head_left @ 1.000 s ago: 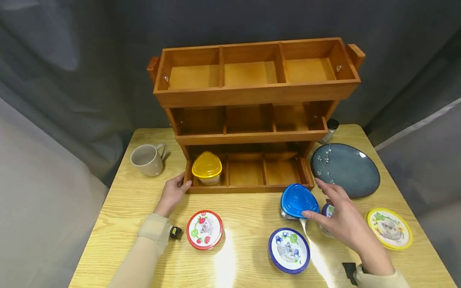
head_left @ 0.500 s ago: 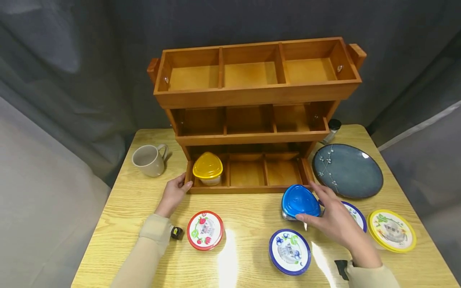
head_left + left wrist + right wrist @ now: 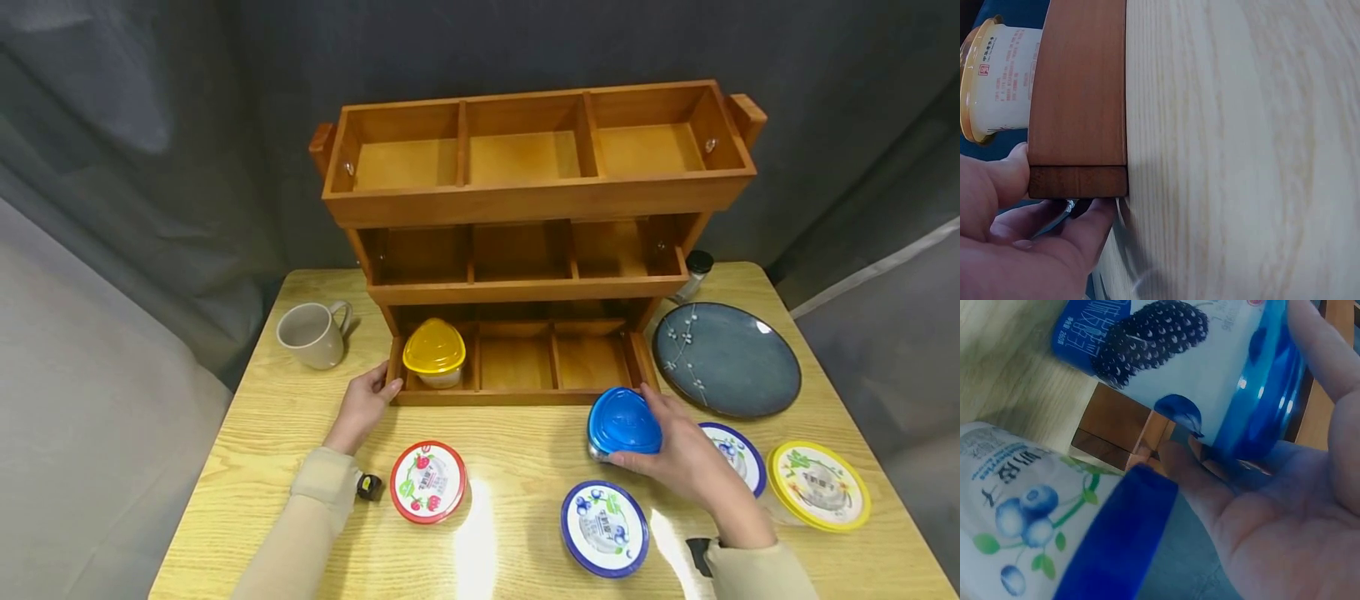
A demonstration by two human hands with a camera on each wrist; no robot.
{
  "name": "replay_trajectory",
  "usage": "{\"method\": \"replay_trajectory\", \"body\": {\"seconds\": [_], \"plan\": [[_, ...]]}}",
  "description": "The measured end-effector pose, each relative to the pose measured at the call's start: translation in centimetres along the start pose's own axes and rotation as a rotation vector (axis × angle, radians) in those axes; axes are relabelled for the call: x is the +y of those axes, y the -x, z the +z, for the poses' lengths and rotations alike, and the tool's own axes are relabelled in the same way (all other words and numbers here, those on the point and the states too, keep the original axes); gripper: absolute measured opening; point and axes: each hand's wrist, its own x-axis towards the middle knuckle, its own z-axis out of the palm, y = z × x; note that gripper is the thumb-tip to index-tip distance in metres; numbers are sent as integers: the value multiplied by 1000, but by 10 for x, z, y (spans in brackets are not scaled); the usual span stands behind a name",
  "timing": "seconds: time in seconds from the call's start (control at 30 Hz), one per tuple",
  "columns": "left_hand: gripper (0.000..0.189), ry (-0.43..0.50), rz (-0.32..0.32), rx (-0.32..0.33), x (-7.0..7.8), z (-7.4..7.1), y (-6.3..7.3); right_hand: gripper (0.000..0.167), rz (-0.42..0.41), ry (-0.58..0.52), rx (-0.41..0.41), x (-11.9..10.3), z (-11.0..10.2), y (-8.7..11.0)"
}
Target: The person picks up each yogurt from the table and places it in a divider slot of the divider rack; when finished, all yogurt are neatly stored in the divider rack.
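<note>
A three-tier wooden storage rack [image 3: 480, 398] stands at the back of the table. Its front left bottom corner is gripped by my left hand [image 3: 363, 408], thumb on the front and fingers round the side. In the bottom left compartment sits a yellow-lidded yogurt cup [image 3: 435, 348]. Just in front of the bottom tier's right end is a blue-lidded yogurt cup [image 3: 624, 423] with a blackberry print, seen sideways in the right wrist view. My right hand [image 3: 686, 454] holds it by the lid, between thumb and fingers. Its far side is partly hidden by the hand.
Two blueberry cups, one in front [image 3: 604, 528] and one behind the right hand [image 3: 738, 457], stand nearby. A red-lidded cup [image 3: 428, 482], a yellow-rimmed cup [image 3: 819, 486], a mug [image 3: 311, 335], a dark plate [image 3: 727, 358] and a black-capped jar [image 3: 694, 273] surround the rack.
My right hand has moved left and its thumb and fingers have closed in round the blue-lidded cup. The left hand keeps its grip on the rack corner.
</note>
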Motion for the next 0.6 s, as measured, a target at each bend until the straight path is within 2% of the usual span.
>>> {"method": "replay_trajectory", "body": {"seconds": [0.33, 0.6], "plan": [[55, 16, -6, -4, -1, 0, 0, 108, 67, -50, 5, 0, 7, -3], [56, 13, 5, -5, 0, 1, 0, 113, 106, -66, 19, -1, 7, -3]]}}
